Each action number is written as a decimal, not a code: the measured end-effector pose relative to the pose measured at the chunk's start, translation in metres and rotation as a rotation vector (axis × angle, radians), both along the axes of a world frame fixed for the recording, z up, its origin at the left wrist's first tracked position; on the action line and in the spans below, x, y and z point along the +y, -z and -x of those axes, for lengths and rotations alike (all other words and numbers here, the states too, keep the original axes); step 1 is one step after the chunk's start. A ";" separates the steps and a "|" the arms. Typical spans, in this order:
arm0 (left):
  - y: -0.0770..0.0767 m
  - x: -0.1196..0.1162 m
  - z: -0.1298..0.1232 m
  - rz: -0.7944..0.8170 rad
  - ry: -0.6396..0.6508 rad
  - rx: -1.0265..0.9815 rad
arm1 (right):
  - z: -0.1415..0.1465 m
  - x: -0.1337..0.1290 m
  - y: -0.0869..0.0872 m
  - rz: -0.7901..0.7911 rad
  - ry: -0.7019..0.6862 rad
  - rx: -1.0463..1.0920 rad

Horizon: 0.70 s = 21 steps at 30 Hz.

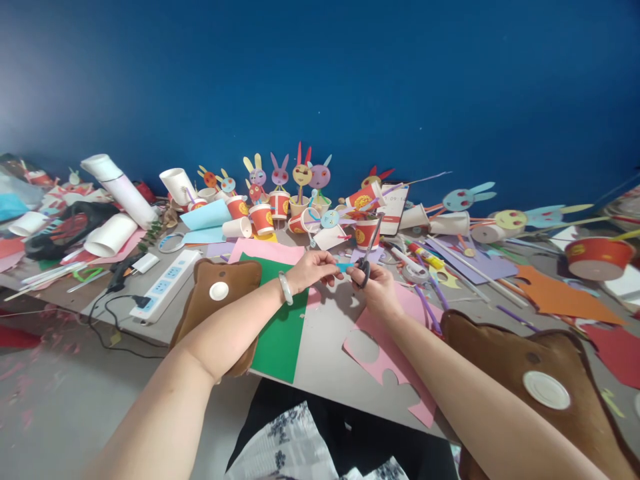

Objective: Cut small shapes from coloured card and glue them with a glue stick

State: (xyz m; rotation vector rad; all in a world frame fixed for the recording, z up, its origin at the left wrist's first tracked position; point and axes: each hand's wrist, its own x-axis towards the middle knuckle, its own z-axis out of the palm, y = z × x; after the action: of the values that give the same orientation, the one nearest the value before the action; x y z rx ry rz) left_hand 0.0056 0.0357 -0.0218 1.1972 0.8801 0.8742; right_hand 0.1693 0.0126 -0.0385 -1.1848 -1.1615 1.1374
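Observation:
Over the middle of the table, my left hand (pixel 315 271) pinches one end of a small blue paper strip (pixel 344 267). My right hand (pixel 377 288) is closed around a pair of scissors (pixel 370 255), blades pointing up and away from me. The fingertips of that hand meet the strip's other end. Below my left hand lies a green sheet (pixel 283 320), with a pink sheet (pixel 270 251) partly behind it. Under my right forearm rests a pink sheet with round cut-outs (pixel 387 340).
Paper cups with rabbit faces (pixel 301 175) line the blue wall. A power strip (pixel 167 285) and a brown cushion (pixel 215 320) are left; another brown cushion (pixel 510 360) is right. Orange paper (pixel 565 293), purple paper (pixel 473 257) and a yellow glue tube (pixel 425 255) also lie right.

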 end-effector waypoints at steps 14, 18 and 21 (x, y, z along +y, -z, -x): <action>0.011 0.003 -0.001 -0.010 0.017 -0.055 | -0.001 0.002 0.003 -0.006 -0.051 0.023; 0.010 0.002 -0.001 0.004 0.007 -0.049 | -0.001 0.002 0.001 0.012 -0.062 0.002; 0.009 0.002 -0.002 0.013 0.007 -0.039 | -0.001 0.002 0.002 0.013 -0.066 -0.019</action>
State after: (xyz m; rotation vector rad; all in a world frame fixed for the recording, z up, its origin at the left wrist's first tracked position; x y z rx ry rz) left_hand 0.0071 0.0377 -0.0306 1.1677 0.8483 0.8830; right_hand 0.1707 0.0145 -0.0407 -1.1768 -1.2165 1.1874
